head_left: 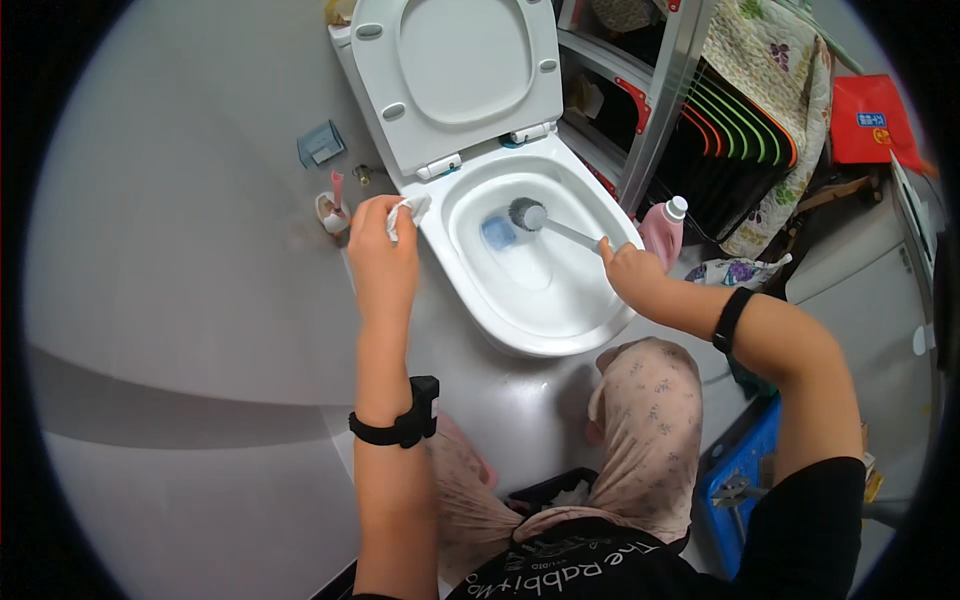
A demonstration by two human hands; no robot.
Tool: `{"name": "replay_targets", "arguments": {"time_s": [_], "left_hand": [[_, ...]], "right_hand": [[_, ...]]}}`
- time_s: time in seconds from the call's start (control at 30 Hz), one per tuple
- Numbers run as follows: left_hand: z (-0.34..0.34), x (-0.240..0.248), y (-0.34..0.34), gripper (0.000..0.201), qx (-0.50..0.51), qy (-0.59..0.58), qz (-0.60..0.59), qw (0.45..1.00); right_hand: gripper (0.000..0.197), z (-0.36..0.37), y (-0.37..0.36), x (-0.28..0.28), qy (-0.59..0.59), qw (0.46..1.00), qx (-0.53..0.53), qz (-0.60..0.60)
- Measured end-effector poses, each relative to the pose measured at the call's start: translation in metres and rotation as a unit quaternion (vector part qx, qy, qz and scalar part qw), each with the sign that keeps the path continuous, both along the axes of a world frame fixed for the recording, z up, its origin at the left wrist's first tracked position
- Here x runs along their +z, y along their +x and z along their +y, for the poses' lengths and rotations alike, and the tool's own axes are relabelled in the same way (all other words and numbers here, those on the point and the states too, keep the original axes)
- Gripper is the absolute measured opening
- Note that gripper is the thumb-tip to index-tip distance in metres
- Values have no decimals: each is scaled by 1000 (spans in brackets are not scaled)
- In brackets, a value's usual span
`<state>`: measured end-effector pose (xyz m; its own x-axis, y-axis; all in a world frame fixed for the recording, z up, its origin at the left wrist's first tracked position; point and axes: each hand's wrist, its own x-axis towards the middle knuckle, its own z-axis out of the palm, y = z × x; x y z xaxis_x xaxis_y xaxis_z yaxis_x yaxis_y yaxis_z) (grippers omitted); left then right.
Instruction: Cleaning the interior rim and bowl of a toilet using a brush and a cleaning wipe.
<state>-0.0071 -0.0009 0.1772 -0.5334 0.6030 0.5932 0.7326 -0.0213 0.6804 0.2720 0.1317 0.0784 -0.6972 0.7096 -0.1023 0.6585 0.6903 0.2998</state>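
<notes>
My right hand (635,274) grips the grey handle of a toilet brush (569,231). The brush's dark round head is inside the bowl of a white toilet (590,325), close to the bluish water (498,233). At the bowl's left rim, my left hand (382,228) is closed on a crumpled white tissue (409,214). The toilet seat and lid (385,75) stand raised against the tank. Part of the handle is hidden in my right fist.
A pink bottle with a white cap (661,232) stands right of the bowl, beside a metal shelf frame (660,110). Left of the toilet are a white holder (331,212) and a blue-grey box (321,145). A blue crate (745,470) sits at lower right.
</notes>
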Motion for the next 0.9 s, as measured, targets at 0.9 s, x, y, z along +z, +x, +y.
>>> {"name": "replay_targets", "arguments": {"time_s": [0.9], "left_hand": [[1, 13, 8, 10, 11, -28, -4, 1000]], "right_hand": [[29, 43, -104, -51, -322, 944, -43, -64]]}}
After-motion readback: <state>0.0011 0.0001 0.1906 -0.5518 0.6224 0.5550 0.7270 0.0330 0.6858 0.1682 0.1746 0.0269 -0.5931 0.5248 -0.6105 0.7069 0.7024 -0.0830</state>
